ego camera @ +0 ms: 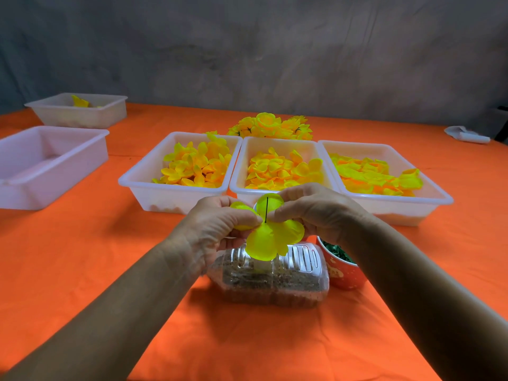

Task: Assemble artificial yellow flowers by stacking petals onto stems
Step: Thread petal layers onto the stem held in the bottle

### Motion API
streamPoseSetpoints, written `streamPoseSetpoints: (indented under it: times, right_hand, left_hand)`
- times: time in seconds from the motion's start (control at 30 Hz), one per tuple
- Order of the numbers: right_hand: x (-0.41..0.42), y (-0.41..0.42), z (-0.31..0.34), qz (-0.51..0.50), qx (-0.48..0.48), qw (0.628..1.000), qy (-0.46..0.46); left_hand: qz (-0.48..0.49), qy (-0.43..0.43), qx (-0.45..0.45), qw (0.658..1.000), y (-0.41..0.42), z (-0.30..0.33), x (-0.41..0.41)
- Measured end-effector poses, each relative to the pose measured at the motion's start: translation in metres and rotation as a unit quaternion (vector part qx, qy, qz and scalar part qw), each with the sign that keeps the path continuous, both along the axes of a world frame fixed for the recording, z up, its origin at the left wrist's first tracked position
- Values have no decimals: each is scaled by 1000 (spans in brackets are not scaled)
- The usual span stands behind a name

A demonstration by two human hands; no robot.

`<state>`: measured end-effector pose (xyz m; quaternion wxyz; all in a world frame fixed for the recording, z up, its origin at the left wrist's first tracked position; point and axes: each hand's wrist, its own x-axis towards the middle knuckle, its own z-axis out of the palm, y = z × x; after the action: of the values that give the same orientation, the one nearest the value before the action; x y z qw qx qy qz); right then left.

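A yellow petal layer (270,239) sits threaded on a thin dark stem (266,209) that pokes up through its middle. My left hand (217,229) pinches the petals on the left side, and my right hand (319,213) pinches them on the right, fingertips meeting at the stem. Both hands hover above a clear plastic bottle (272,279) lying on its side. Three white trays of loose yellow petals stand behind: left (132,182), middle (239,171), right (437,193). A heap of finished yellow flowers (270,126) lies beyond them.
A red cup (343,276) with green pieces stands right of the bottle. Two more white trays sit at the far left, one (52,166) near, one (79,111) farther back holding a few petals. An orange cloth (82,257) covers the table. A white object (467,136) lies far right.
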<state>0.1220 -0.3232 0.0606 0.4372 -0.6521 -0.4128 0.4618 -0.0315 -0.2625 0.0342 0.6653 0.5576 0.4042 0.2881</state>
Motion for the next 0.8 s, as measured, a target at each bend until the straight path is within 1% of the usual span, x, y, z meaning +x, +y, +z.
streamPoseSetpoints:
  times: [0.13,0.3,0.57,0.8]
  right_hand:
    - [0,0,-2,7,-1,1000,-5]
    - [-2,1,-6,8,-5,999,-32]
    - [-1,4,-7,7,-9,998,-61]
    - [3,8,-9,14,-13,999,-47]
  left_hand:
    - [8,7,0,1000,0,-2,1]
    - [12,25,17,999,0,-7,2]
    - [8,24,6,1000,-1,-11,2]
    - [0,45,18,999,0,-12,1]
